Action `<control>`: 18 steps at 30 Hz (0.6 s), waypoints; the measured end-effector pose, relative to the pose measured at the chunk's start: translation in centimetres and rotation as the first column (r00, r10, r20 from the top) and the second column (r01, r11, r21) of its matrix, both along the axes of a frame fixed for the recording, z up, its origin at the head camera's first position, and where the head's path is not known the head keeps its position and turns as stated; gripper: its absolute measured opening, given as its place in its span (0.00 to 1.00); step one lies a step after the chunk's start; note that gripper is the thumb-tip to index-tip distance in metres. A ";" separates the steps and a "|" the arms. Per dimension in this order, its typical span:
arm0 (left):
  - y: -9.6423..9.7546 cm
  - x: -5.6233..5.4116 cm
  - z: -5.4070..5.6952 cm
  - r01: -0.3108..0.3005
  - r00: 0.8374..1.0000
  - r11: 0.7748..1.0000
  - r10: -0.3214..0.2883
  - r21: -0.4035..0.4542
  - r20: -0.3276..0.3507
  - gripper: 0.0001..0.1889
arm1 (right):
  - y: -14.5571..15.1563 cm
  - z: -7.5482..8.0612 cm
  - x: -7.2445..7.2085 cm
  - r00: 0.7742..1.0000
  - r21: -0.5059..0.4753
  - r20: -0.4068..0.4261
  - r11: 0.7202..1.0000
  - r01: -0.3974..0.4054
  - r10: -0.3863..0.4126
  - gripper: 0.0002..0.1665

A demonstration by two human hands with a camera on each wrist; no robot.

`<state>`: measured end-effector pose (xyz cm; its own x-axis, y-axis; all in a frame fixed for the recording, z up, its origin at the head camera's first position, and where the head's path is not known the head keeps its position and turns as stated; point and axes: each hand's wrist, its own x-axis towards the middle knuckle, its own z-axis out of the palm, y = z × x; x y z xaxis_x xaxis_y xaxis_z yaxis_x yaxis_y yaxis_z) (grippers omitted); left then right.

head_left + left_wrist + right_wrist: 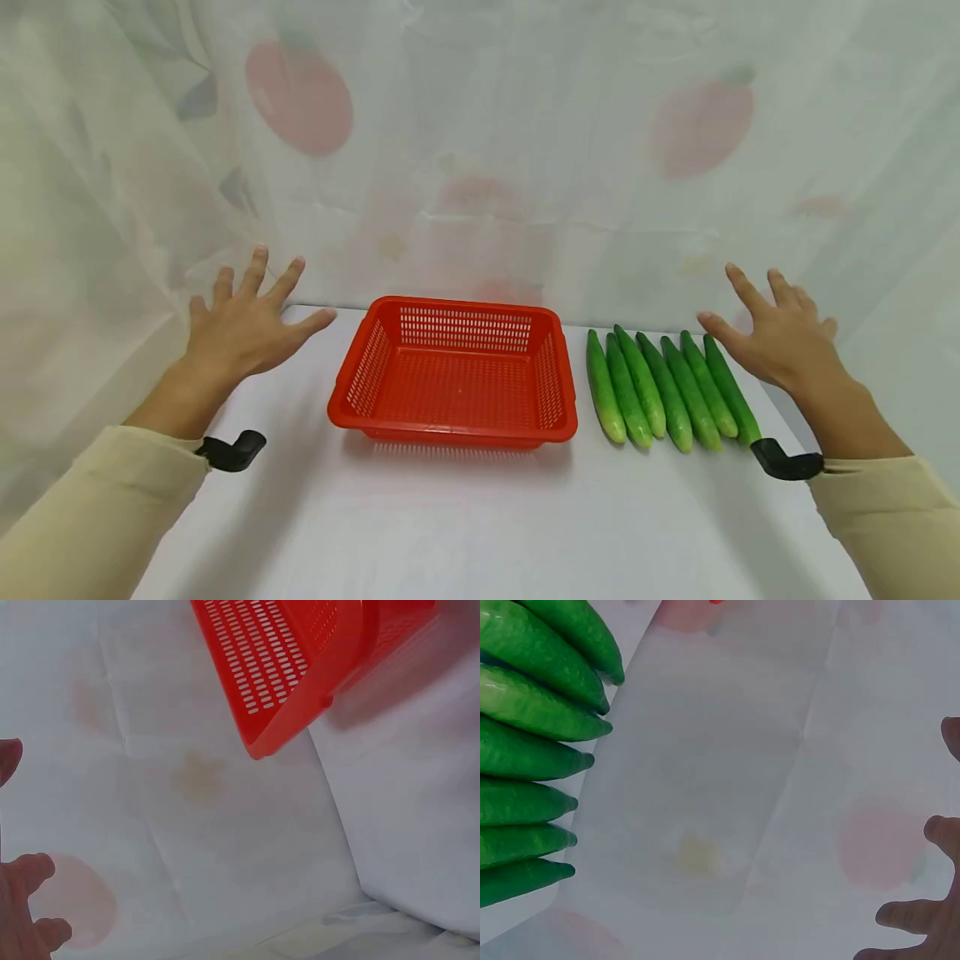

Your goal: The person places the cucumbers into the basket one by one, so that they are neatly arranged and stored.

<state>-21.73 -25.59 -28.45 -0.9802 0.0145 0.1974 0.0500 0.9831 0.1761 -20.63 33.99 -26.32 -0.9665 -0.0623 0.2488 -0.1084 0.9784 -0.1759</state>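
A red plastic basket [450, 433] with slotted walls stands on the white table, with nothing inside it. To its right, several green cucumbers [633, 387] lie side by side in a row, pointing away from me. My left hand [243, 329] is raised left of the basket, fingers spread, touching nothing. Beyond the cucumbers' right end, my right hand [783, 337] is held up with spread fingers and holds nothing. The left wrist view shows the basket's corner [300, 705] apart from the fingertips. In the right wrist view the cucumbers [532, 757] sit well away from the fingers.
The white tabletop [450, 525] extends in front of the basket. A pale curtain [480, 150] printed with fruit hangs right behind the table's back edge and along the left side. Each wrist wears a black strap mount [232, 451].
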 end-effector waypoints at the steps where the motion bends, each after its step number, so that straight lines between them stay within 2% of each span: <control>1: 0.1 0.0 -0.1 0.002 1.000 1.000 -0.002 -0.002 -0.009 0.48 | 0.1 0.0 0.0 1.000 -0.005 -0.005 1.000 0.001 -0.001 0.47; 13: 0.8 0.5 -2.8 0.085 0.990 0.996 -0.080 0.041 -0.116 0.44 | 1.6 -1.1 0.5 0.999 -0.046 -0.052 0.999 0.007 -0.009 0.47; 18: 1.0 0.5 -4.2 0.103 0.985 0.993 -0.092 0.064 -0.145 0.44 | 1.9 -1.7 0.5 0.998 -0.078 -0.064 0.997 0.012 -0.017 0.47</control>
<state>-21.22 -24.57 -32.63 -0.9370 0.0896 0.3377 0.1743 0.9575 0.2297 -20.10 35.85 -28.01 -0.9491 -0.0267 0.3138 -0.1079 0.9637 -0.2443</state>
